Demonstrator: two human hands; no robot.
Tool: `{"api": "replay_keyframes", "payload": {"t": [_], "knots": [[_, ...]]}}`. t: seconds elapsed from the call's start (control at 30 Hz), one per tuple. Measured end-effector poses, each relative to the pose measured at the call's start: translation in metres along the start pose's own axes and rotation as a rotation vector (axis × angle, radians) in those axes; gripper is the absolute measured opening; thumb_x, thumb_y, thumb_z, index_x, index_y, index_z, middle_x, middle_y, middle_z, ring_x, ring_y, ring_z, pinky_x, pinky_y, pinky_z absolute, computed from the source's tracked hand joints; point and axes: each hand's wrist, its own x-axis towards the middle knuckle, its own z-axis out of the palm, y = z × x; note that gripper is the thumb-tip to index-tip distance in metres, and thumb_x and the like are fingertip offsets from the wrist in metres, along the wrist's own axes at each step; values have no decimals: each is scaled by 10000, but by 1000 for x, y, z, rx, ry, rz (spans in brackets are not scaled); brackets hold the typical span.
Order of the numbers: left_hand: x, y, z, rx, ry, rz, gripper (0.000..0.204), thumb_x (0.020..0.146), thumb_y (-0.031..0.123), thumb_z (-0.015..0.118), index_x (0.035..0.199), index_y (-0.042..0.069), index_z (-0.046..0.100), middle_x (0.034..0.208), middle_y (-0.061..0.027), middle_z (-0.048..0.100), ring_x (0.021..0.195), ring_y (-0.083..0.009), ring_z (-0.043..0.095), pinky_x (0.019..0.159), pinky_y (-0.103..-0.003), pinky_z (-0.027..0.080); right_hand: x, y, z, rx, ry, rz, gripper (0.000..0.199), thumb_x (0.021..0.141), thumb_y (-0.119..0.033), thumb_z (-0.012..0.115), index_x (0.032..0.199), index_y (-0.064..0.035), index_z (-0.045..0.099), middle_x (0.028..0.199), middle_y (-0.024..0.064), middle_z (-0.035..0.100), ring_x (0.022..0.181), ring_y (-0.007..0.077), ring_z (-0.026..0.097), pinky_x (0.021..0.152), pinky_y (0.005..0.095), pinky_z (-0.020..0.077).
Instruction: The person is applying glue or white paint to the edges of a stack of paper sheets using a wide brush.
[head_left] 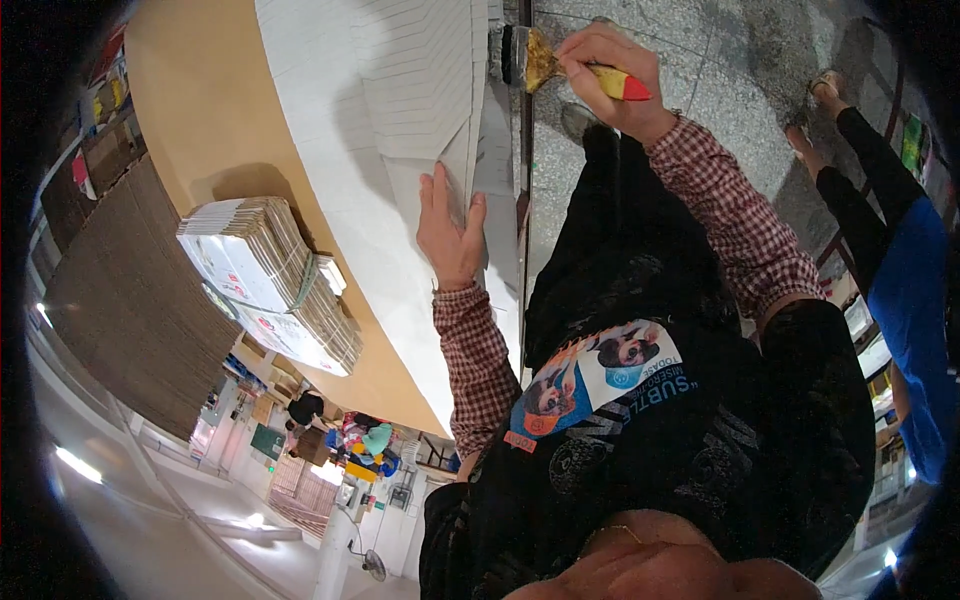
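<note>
My right hand [606,62] is closed around the handle of a paintbrush [541,62] with a yellow, red-tipped handle. Its dark bristles point left and meet the right edge of a pile of white paper sheets [420,95]. These sheets are fanned out in overlapping steps, so their edges show as many thin lines. My left hand [452,238] lies on the near end of the pile with fingers stretched and thumb apart, pressing the paper. Checked sleeves cover both my forearms.
A strapped bundle of flattened cardboard boxes [265,280] rests on the tan board [190,90] left of the paper. Brown corrugated sheets [130,300] stand beyond. At right, a person in blue [910,320] is close by; another person [305,408] is farther off at lower left.
</note>
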Motion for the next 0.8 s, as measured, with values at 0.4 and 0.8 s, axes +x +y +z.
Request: {"api": "replay_keyframes", "payload": {"t": [0.4,0.8], "knots": [[3,-2,7,26,25,36,634,811,300,650,1343,31,436,1304,-326,439,1249,-440,408,1020,-425,355,-19,-12,9,4,-11,24,34,800,-22,603,810,9,595,808,93,607,704,180,590,628,267,469],[-14,-5,55,288,163,-63,865,755,416,693,1420,33,296,1430,-311,258,1309,-497,258,1056,-502,286,-30,-19,-19,52,-14,49,44,807,-33,610,825,7,613,798,83,610,667,142,579,584,247,465]]}}
